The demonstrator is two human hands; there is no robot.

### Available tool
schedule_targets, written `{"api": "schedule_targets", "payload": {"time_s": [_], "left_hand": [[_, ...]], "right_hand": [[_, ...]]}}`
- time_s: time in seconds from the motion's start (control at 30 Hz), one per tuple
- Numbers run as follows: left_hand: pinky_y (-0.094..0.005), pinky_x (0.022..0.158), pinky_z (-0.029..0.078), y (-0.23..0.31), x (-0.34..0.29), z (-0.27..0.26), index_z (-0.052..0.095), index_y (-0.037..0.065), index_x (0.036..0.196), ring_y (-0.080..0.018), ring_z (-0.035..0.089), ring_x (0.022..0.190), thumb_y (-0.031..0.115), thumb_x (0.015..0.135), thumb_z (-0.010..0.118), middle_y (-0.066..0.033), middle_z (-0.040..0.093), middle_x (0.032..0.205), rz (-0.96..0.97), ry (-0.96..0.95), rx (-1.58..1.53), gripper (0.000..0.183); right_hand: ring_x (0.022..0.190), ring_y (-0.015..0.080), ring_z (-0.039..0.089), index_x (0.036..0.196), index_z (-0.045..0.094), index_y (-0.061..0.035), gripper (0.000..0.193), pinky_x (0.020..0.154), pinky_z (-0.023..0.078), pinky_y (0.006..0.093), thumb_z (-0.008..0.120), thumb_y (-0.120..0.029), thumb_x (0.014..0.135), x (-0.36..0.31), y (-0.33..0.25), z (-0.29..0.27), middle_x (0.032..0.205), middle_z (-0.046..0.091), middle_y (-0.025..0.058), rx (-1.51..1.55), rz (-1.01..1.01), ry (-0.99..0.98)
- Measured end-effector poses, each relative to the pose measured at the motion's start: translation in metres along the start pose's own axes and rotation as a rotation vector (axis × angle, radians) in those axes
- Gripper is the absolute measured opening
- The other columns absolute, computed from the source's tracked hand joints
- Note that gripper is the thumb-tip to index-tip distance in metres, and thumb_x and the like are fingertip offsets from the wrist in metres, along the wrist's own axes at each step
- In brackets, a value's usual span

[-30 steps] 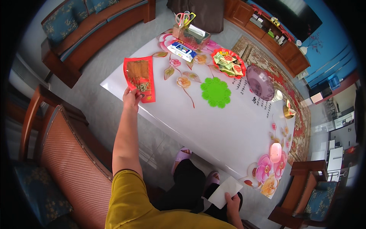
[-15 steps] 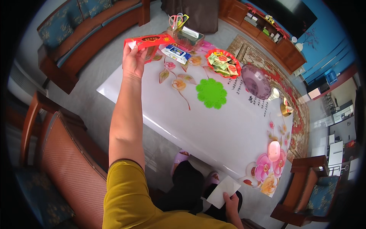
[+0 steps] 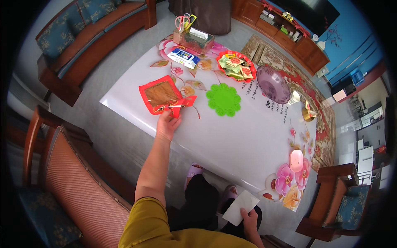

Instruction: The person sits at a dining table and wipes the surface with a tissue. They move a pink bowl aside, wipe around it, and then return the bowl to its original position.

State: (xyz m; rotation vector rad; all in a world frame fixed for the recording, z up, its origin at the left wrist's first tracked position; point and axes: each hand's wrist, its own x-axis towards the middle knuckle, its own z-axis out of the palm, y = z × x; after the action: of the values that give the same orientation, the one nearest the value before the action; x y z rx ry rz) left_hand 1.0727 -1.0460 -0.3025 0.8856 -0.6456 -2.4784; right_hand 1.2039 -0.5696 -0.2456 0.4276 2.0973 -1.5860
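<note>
My left hand (image 3: pixel 167 126) is closed on the near edge of a red packet (image 3: pixel 175 108). A window in the packet's face shows something flat and brown inside; I cannot tell what it is. The packet is over the left part of the white table, left of a green flower-shaped mat (image 3: pixel 223 99). Low in front of me, over my lap, my right hand (image 3: pixel 249 222) pinches a folded white sheet (image 3: pixel 240 208) that looks like tissue paper. Beyond the red packet lies a blue-and-white wipes pack (image 3: pixel 182 58).
At the table's far side stands a tissue box (image 3: pixel 194 41) with scissors (image 3: pixel 181 23) at its end. A red tray (image 3: pixel 252 68) of snack packets, a purple bowl (image 3: pixel 273 84), a white cup (image 3: pixel 294 97), a gold tin (image 3: pixel 307 114) and a pink oval object (image 3: pixel 296 160) stand further right.
My left hand has brought the red packet nearer to me from the far left of the table, and its windowed face now shows. The right hand holds the white sheet much as before.
</note>
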Motion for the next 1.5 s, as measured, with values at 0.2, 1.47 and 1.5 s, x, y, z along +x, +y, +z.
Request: {"api": "schedule_targets", "payload": {"time_s": [0.2, 1.47, 1.5], "left_hand": [[-0.0424, 0.088, 0.051, 0.031, 0.038, -0.030, 0.044, 0.001, 0.128, -0.0280, 0.058, 0.105, 0.017, 0.093, 0.052, -0.0162, 0.057, 0.117, 0.112, 0.064, -0.090, 0.040], [-0.0281, 0.077, 0.048, -0.106, -0.299, 0.094, 0.057, 0.000, 0.119, -0.0132, 0.060, 0.083, 0.028, 0.090, 0.060, -0.0064, 0.065, 0.097, -0.387, -0.846, 0.548, 0.040], [-0.0278, 0.076, 0.048, -0.105, -0.309, 0.098, 0.057, 0.000, 0.118, -0.0130, 0.060, 0.083, 0.027, 0.090, 0.060, -0.0064, 0.065, 0.097, -0.363, -0.867, 0.564, 0.039]], "right_hand": [[0.092, 0.0138, 0.060, 0.114, 0.056, 0.0038, 0.030, 0.083, 0.046, 0.0282, 0.061, -0.010, 0.088, 0.004, -0.001, 0.005, 0.104, 0.065, 0.0081, 0.008, 0.052, -0.031], [0.086, 0.0097, 0.059, 0.116, 0.057, -0.0005, 0.029, 0.076, 0.048, 0.0252, 0.059, -0.015, 0.091, -0.047, -0.117, -0.020, 0.101, 0.064, 0.0041, 0.198, -0.432, -0.032], [0.086, 0.0096, 0.059, 0.117, 0.057, -0.0008, 0.029, 0.076, 0.048, 0.0250, 0.058, -0.015, 0.091, -0.058, -0.118, -0.026, 0.101, 0.064, 0.0040, 0.197, -0.460, -0.038]]}}
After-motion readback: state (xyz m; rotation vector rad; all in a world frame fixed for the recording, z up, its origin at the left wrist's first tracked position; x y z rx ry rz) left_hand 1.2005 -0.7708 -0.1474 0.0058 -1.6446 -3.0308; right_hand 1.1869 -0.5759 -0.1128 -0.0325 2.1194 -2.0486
